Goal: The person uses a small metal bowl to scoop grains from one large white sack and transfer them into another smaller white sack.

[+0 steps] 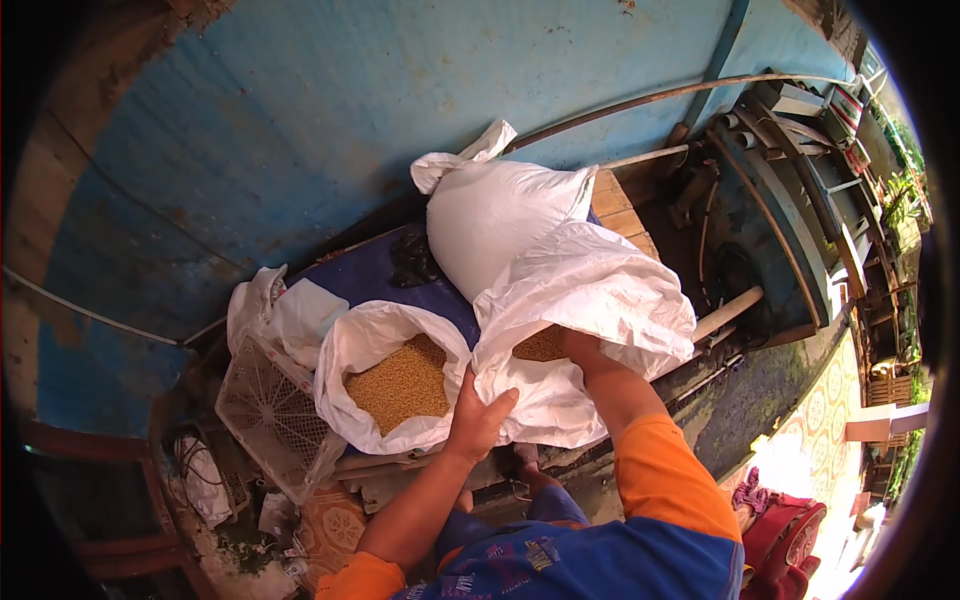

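Note:
My left hand [478,418] is closed on the near left edge of an open white sack [600,285], with the thumb stretched out to the right. My right hand [582,350] reaches into that sack's mouth; its fingers are hidden inside, so what they hold does not show. Some yellow-brown grain [538,345] is visible within, left of the right wrist. Just left of it, a second open white sack [338,425] has its rim rolled outward and holds more of the same kind of grain [402,385]. Behind stands a full white sack [490,215], gathered at its top.
A pale plastic crate [270,410] leans left of the sacks. Under them lies a dark blue surface [385,270], with a black bag [412,258] on it. A blue wall [330,110] closes off the back. Pipes and boards crowd the right; a red seat-like object [785,545] is lower right.

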### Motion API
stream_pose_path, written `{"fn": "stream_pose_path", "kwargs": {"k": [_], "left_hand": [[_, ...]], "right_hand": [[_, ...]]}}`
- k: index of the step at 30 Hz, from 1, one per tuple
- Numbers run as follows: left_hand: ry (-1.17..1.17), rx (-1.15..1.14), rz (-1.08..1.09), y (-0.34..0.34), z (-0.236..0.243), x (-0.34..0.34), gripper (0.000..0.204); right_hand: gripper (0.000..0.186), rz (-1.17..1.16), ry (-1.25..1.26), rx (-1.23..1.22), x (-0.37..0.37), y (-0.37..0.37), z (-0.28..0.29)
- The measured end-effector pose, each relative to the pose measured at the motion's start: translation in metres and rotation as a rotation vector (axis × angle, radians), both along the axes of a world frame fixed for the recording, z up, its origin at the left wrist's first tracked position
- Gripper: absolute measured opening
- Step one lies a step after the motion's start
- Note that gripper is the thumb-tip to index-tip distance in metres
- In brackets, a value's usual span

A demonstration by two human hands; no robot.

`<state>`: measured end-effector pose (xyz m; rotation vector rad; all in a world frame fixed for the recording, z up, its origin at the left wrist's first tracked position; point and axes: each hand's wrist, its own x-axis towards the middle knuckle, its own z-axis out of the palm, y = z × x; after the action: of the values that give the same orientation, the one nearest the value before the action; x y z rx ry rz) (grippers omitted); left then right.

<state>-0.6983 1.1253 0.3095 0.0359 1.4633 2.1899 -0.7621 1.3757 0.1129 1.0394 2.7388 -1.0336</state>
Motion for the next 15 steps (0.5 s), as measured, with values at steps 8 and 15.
{"fn": "stream_pose_path", "kwargs": {"k": [8, 15], "left_hand": [[-0.046, 0.034, 0.008, 0.001, 0.0, 0.004, 0.065], [-0.012, 0.011, 0.002, 0.001, -0.006, 0.001, 0.066]], "right_hand": [[0.048, 0.118, 0.072, -0.234, 0.012, -0.02, -0.011], [0.049, -0.09, 0.079, -1.032, 0.02, -0.018, -0.015]]}}
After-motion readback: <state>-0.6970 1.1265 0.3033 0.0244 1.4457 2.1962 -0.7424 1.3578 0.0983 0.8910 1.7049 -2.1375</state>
